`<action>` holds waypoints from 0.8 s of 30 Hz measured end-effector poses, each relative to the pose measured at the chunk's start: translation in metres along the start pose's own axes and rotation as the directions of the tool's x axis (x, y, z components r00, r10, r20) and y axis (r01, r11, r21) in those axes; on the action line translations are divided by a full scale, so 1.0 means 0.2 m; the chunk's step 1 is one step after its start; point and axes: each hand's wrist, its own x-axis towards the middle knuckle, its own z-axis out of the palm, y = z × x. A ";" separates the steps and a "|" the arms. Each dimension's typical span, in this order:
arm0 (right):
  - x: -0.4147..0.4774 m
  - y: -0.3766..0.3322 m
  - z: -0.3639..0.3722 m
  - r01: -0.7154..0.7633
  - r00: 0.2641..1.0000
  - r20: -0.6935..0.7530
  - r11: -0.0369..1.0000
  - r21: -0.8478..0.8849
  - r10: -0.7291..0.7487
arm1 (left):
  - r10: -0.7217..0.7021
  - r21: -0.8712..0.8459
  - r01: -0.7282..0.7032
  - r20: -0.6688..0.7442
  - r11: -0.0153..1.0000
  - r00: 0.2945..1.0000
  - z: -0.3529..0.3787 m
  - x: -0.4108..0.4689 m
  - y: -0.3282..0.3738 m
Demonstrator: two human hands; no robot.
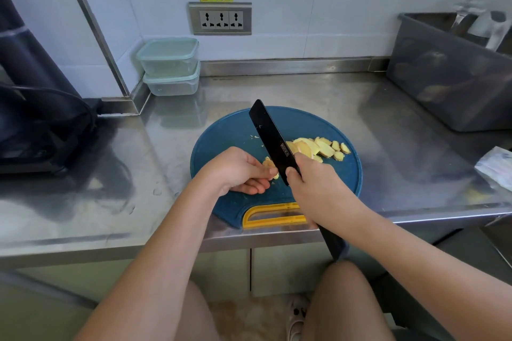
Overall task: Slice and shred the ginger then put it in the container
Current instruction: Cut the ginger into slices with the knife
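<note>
Two lidded containers (pixel 169 65) stand stacked at the back left of a steel counter (pixel 304 91), well apart from the blue board (pixel 221 133) where the work is going on. On the board, the left hand (pixel 238 171) pinches a small ginger stub (pixel 269 164) between curled fingertips, holding it just left of the knife (pixel 266 127). The black blade runs from near right to far left, its tip pointing toward the containers. Whether the edge is touching the stub cannot be told. The right hand (pixel 315 188) is wrapped firmly round the handle, thumb up against the heel of the blade. To the right of the blade a fanned row of slices (pixel 322 148) lies on the board.

The next cut looks to turn on one thing — the stub sits on the blade's left face, so close to the left fingertips that little room is left for another slice. The stub's long axis is hidden by the fingers. Shredding appears not yet begun — the slices are whole, and the containers are closed.
</note>
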 end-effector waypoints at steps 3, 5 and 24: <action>0.01 0.00 0.00 -0.033 0.999 0.018 0.998 0.055 0.032 | 0.001 -0.001 -0.001 -0.006 1.000 1.000 0.00 0.01 0.00; 0.01 0.01 0.01 -0.012 1.000 0.009 0.999 0.042 0.012 | 0.003 0.002 -0.003 -0.006 1.000 1.000 0.00 0.01 -0.01; -0.04 0.00 0.04 0.004 1.000 0.000 1.000 -0.012 -0.004 | -0.013 0.011 0.013 0.007 1.000 1.000 -0.01 0.03 -0.01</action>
